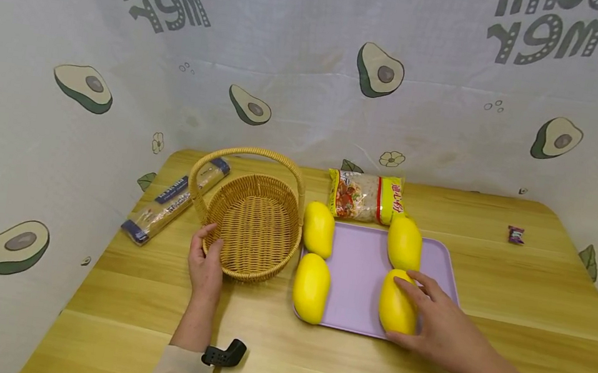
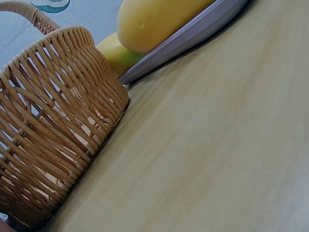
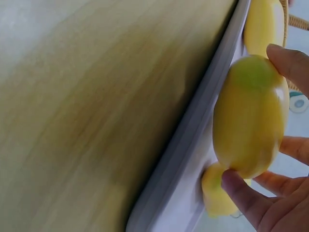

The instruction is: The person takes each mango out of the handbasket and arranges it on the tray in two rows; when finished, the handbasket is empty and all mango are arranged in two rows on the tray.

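My right hand [image 1: 436, 327] grips a yellow mango [image 1: 395, 306] at the front right of a pale purple tray [image 1: 355, 282]. In the right wrist view, thumb and fingers span this mango [image 3: 250, 116] end to end. Behind it sits another mango [image 1: 404, 243]. Two more mangoes, one far [image 1: 318, 229] and one near [image 1: 311, 289], lie along the tray's left side. Left of the tray stands a round wicker basket [image 1: 254, 231] with a tall handle and nothing inside. My left hand [image 1: 206, 272] holds its near left rim; that hand is almost wholly out of the left wrist view.
Behind the tray lies a bag of noodles [image 1: 364, 197] with yellow ends. A long pack of pasta [image 1: 175, 202] lies slanted left of the basket. One small purple wrapped candy [image 1: 516, 235] is at the far right. Printed cloth [image 1: 312, 87] hangs behind the wooden table [image 1: 309, 364].
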The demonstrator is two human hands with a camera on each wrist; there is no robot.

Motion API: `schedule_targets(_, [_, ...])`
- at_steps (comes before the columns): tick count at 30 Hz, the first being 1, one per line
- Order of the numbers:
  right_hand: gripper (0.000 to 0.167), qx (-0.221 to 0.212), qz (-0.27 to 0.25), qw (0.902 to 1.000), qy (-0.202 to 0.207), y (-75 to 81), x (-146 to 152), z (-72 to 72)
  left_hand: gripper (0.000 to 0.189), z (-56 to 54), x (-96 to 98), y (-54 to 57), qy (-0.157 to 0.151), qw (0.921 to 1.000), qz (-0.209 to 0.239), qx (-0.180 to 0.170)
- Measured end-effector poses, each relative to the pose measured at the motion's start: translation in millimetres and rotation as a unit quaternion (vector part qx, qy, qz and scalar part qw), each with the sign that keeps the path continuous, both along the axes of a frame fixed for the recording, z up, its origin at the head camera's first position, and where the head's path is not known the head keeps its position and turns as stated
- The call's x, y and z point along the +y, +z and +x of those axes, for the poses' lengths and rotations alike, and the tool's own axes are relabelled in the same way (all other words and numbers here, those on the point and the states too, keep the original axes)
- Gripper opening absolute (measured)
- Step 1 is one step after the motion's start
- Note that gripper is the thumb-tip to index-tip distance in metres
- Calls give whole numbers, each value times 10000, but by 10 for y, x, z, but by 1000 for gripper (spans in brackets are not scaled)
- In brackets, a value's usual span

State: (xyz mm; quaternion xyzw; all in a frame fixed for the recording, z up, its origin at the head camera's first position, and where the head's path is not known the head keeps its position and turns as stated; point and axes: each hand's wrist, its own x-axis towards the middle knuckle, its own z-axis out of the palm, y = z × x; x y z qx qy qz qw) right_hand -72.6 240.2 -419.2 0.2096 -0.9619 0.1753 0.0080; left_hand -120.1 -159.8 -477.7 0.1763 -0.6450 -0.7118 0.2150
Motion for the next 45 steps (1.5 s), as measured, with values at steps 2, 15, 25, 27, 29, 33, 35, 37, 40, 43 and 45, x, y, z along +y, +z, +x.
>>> schedule_targets(2, [89, -5, -11, 10000, 35, -10, 10, 3, 36, -6, 4, 1, 1, 10000, 28, 24])
schedule_targets(15, [89, -360, 38, 9993, 101, -16, 40, -36, 34, -5, -25, -4, 26, 10000, 61, -36])
schedule_targets(25, [94, -334, -162, 9993, -26, -10, 84, -18, 34, 4, -31, -1, -26, 10000, 27, -8])
schedule_targets(27, [95, -415, -240, 9988, -140, 6, 105, -16, 35, 1, -34, 3, -16, 10000, -1, 1])
schedule_targets(29, [93, -517, -329, 9977, -297, 28, 133, -13, 35, -3, -38, 8, 7, 10000, -18, 9])
schedule_targets(33, [88, -630, -480, 9948, -638, 97, 206, -20, 36, 5, -43, 54, 86, 9999, -129, 12])
schedule_targets(35, [86, -603, -539, 9936, -789, 145, 247, -25, 36, 31, -41, 102, 120, 9991, -390, 64])
schedule_targets(37, [86, -516, -546, 9922, -993, 213, 284, -37, 34, 67, -34, 151, 198, 9961, -829, 247])
schedule_targets(40, [87, -293, -469, 9888, -1384, 348, 326, -50, 30, 137, -8, 253, 297, 9813, -1725, 801])
schedule_targets(43, [87, -60, -480, 9835, -1744, 507, 319, -62, 31, 173, 22, 380, 242, 9500, -2735, 1489])
schedule_targets(45, [86, 92, -518, 9809, -1871, 610, 293, -72, 35, 165, 45, 483, 46, 9215, -3448, 1785])
